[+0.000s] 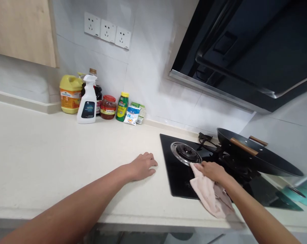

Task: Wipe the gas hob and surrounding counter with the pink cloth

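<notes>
My right hand (211, 170) presses a pale pink cloth (206, 196) onto the black glass gas stove (177, 176), right at the front of the left burner (187, 152). The cloth's loose end drapes over the stove's front edge onto the counter. Resting on the white countertop (54, 162), my left hand (142, 166) holds nothing; its fingers are apart and slightly bent, just left of the stove. A black wok (265, 159) with wooden handles sits tilted over the right side of the stove.
Along the wall stand a white spray bottle (87, 100), a yellow jug (70, 95), a red-lidded jar (108, 107), a green bottle (122, 106) and a small white packet (132, 115). A dark range hood (244, 51) overhangs the stove. Sockets (107, 30) are on the wall.
</notes>
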Tool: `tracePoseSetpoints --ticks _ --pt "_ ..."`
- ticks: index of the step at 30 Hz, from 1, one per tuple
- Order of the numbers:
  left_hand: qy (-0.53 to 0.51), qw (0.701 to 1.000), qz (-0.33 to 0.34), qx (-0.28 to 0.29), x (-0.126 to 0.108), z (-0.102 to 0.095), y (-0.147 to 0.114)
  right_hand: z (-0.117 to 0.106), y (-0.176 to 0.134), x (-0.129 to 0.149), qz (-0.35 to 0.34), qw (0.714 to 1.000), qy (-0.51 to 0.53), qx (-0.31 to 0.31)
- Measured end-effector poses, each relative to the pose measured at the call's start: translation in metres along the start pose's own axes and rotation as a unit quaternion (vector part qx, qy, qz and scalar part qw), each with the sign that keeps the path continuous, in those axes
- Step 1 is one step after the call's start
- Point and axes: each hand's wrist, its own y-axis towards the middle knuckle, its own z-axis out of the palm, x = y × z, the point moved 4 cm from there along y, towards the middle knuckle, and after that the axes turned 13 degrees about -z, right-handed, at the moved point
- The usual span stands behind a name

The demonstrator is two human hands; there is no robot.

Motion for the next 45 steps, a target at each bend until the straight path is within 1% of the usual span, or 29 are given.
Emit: tracePoseSetpoints --ticks 5,7,10,14,16,19,21,23,25,30,33,37,40,45 --pt "0.012 1.0 0.008 -0.005 -0.001 0.001 0.0 0.025 0.002 0.037 -0.083 0.996 0.012 -0.006" --pt "0.015 1.0 0.006 -0.007 -0.001 0.002 0.001 0.028 0.002 0.055 -0.136 0.99 0.026 -0.023" --pt "0.012 1.0 0.008 -0.013 -0.001 0.002 0.002 0.024 0.008 0.079 -0.198 0.977 0.07 -0.036" --pt "0.004 1.0 0.009 -0.017 -0.002 0.0 0.002 0.015 0.032 0.1 -0.213 0.969 0.122 -0.006" --pt "-0.002 1.0 0.008 -0.015 -0.002 0.0 0.001 0.014 0.047 0.105 -0.201 0.971 0.126 -0.012" --pt "-0.005 1.0 0.008 -0.016 -0.002 -0.001 0.001 0.017 0.065 0.109 -0.155 0.98 0.109 -0.062" --pt "-0.003 1.0 0.01 -0.019 -0.002 -0.001 0.0 0.021 0.07 0.111 -0.121 0.984 0.087 -0.096" --pt "0.001 1.0 0.01 -0.021 -0.002 -0.002 0.0 0.024 0.07 0.114 -0.106 0.986 0.069 -0.109" --pt "0.003 1.0 0.008 -0.021 -0.003 -0.003 0.0 0.025 0.068 0.116 -0.113 0.987 0.06 -0.099" --pt "-0.001 1.0 -0.002 -0.011 -0.004 -0.004 0.001 0.023 0.062 0.119 -0.147 0.986 0.058 -0.05" --pt "-0.003 1.0 0.0 -0.006 -0.002 -0.003 0.001 0.019 0.058 0.117 -0.147 0.987 0.056 -0.035" --pt "-0.008 1.0 0.012 -0.014 0.001 -0.002 0.002 0.015 0.054 0.112 -0.135 0.989 0.05 -0.037" --pt "-0.008 1.0 0.016 -0.016 0.002 -0.001 0.003 0.016 0.046 0.106 -0.133 0.989 0.045 -0.044" --pt "-0.014 1.0 0.017 -0.014 0.001 -0.002 0.002 0.024 0.021 0.081 -0.123 0.99 0.037 -0.051"
